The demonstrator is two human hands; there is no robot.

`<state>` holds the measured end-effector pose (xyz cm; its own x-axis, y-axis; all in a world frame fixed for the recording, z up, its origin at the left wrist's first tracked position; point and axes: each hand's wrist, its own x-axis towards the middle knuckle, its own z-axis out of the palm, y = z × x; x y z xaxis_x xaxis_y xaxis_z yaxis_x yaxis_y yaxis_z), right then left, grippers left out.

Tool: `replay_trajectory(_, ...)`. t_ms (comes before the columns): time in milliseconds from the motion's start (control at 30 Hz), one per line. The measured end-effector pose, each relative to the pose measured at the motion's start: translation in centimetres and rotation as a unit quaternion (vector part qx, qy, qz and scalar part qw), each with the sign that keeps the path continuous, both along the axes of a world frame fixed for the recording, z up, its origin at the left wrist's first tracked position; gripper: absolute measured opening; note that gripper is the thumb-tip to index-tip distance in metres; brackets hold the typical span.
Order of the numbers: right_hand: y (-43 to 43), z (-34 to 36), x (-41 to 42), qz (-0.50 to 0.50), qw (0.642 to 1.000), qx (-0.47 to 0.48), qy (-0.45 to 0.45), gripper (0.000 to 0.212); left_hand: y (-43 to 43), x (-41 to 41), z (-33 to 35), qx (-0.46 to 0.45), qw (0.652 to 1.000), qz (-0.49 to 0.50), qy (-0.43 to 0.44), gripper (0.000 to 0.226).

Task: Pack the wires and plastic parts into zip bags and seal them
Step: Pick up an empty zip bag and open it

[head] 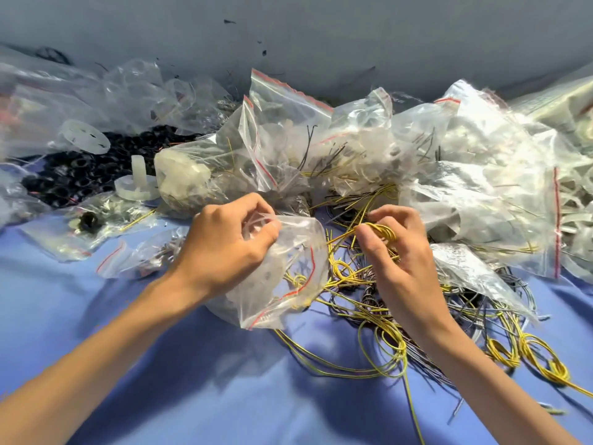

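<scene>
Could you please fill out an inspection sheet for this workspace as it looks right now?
Surface: blue cloth, wrinkled, spread under everything.
Job's things: clear zip bag with a red seal strip, pale parts showing inside; yellow wire coil just right of it.
Clutter: pile of zip bags behind the hands; black rings and white plastic parts at the left.
Grippers: left hand grips the zip bag's crumpled top; right hand pinches the yellow wire coil.
Cables: loose wires, yellow and grey, tangled on the cloth under and right of the right hand.
Surroundings: grey wall behind the pile; nothing else seen.
</scene>
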<state>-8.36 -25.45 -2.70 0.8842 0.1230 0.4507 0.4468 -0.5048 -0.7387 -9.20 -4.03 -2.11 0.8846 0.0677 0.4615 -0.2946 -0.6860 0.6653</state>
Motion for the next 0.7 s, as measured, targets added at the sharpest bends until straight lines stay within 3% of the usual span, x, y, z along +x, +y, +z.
replay_trajectory(133,1.0,0.4,-0.2,0.036,0.988,0.142,0.039,0.029,-1.0,-0.5,0.3,0.011,1.000,-0.012,0.009,0.011)
replay_trajectory(267,1.9,0.5,0.3,0.072,0.947,0.291,0.119,0.037,-0.8,0.1,0.3,-0.059,0.997,0.008,0.039,0.013)
replay_trajectory(367,2.5,0.8,0.6,0.066,0.907,0.398,0.118,0.022,-0.4,0.4,0.1,-0.117,0.992,0.027,0.031,0.015)
replay_trajectory(433,2.5,1.2,0.8,0.056,0.886,0.449,0.104,0.043,-0.3,0.6,-0.1,-0.146,0.988,0.033,0.028,0.015)
replay_trajectory(500,2.5,1.4,0.8,0.067,0.872,0.478,0.085,0.045,-0.3,0.7,-0.1,-0.180,0.982,0.036,0.034,0.013)
replay_trajectory(600,2.6,1.2,0.3,0.142,0.896,0.411,0.088,0.014,-0.9,0.5,0.1,-0.231,0.971,0.030,0.046,0.012)
replay_trajectory(700,3.6,0.2,-0.4,0.232,0.945,0.206,0.104,0.006,-1.8,0.0,0.4,-0.228,0.973,0.021,0.033,0.013)
